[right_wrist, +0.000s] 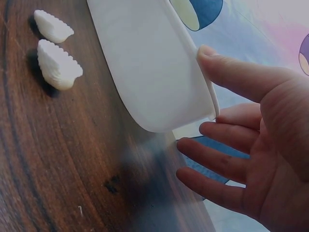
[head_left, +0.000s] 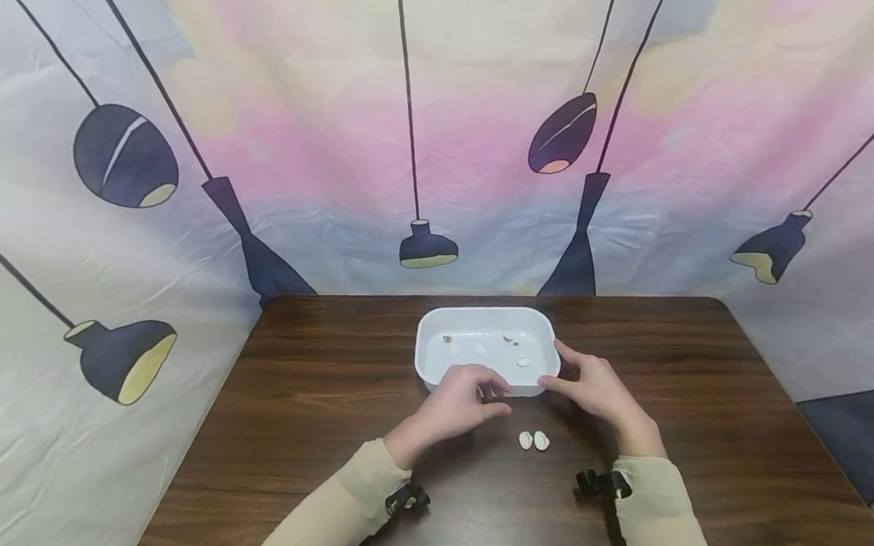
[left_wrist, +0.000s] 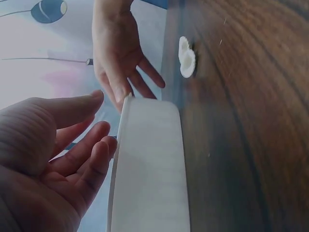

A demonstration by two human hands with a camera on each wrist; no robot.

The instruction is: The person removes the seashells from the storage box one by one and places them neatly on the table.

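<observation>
A white rectangular tub (head_left: 431,373) with rounded corners holds several small shells, one of them a pale shell (head_left: 523,362) at its right. Two white ribbed shells (right_wrist: 58,65) lie side by side on the table in front of it. My right hand (head_left: 595,389) grips the tub's near right corner between thumb and index finger, its other fingers spread beyond the edge. By the near rim, my left hand (head_left: 462,404) hovers with loosely curled fingers and nothing visible in it. In the left wrist view its fingertips (left_wrist: 111,143) are close to the rim; contact is unclear.
The dark wooden table (head_left: 306,449) ends at its back edge just behind the tub. A hanging cloth (head_left: 305,90) printed with lamps surrounds the back and sides. A black wrist camera (head_left: 408,499) sits on each sleeve.
</observation>
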